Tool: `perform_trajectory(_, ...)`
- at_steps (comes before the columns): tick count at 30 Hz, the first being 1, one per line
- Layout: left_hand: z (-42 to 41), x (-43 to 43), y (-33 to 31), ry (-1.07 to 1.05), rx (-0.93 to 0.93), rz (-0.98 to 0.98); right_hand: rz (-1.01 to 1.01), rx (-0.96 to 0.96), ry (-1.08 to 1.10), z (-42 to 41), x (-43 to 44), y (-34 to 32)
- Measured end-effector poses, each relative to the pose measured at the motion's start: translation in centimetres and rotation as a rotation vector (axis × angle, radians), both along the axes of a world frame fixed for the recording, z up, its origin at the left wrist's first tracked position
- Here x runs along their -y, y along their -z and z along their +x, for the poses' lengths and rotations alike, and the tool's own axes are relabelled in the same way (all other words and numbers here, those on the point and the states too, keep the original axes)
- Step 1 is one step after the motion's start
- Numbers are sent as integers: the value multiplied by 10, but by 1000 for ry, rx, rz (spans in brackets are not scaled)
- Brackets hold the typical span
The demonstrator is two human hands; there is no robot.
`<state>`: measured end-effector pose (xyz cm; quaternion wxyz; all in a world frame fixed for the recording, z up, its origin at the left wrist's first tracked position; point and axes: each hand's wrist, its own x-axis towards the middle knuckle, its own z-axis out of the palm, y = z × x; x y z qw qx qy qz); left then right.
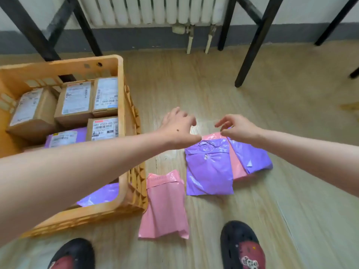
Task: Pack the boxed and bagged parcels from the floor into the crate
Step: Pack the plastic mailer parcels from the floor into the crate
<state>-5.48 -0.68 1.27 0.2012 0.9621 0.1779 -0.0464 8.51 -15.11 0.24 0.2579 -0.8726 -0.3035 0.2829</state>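
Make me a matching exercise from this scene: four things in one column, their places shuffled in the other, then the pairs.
Things
1. cardboard boxes
2. lone pink bag
3. front purple bag
4. radiator

Places
A. on the far wall
B. on the floor, beside the near corner of the crate
C. inside the crate
D. on the floor, overlapping the second pink bag

Pairs: 1-C, 2-B, 3-D, 4-A
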Motion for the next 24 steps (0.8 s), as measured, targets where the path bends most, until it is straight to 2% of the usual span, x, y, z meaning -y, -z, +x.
perform_trajectory(5,9,5,17,41,-175,-47,-313,-115,43,22,34,49)
perform_trajectory(8,19,3,26,7,-206,-114,-447,-134,81,12,40,77)
perform_trajectory(12,35,5,49,7,-344,-153,-377,-10,212,6,40,104)
perform_trajectory(17,29,17,88,269,-738,32,-306,-86,369,12,42,125)
perform_trajectory(19,20,23,103,277,-851,26,-279,-126,414,15,41,131)
perform_trajectory(21,14,28,111,229,-910,-21,-233,-163,469,17,37,135)
perform_trajectory(24,10,28,121,214,-891,-17,-159,-216,522,19,33,137)
